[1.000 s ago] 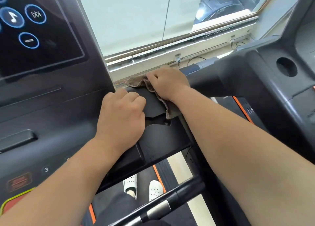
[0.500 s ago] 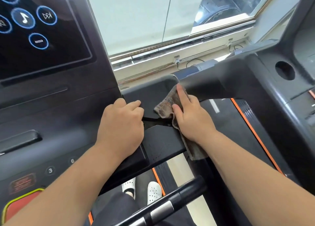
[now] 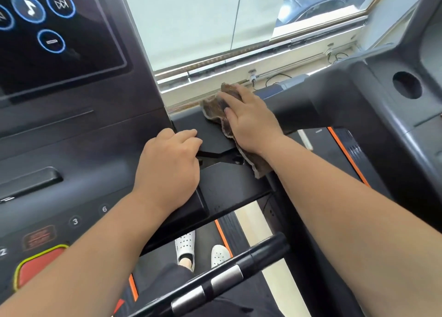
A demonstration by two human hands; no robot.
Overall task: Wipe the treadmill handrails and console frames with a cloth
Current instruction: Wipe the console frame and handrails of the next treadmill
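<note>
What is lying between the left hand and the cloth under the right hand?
In the head view, only bare black console frame lies between the left hand and the cloth; nothing else rests there.

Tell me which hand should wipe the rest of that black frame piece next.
Right. The right hand presses the brown cloth on the black frame; the left hand holds no cloth and only grips the console corner.

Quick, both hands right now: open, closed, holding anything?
Left hand: fingers curled over the console frame edge, gripping it.
Right hand: open, flat fingers pressing the cloth onto the frame.
</note>
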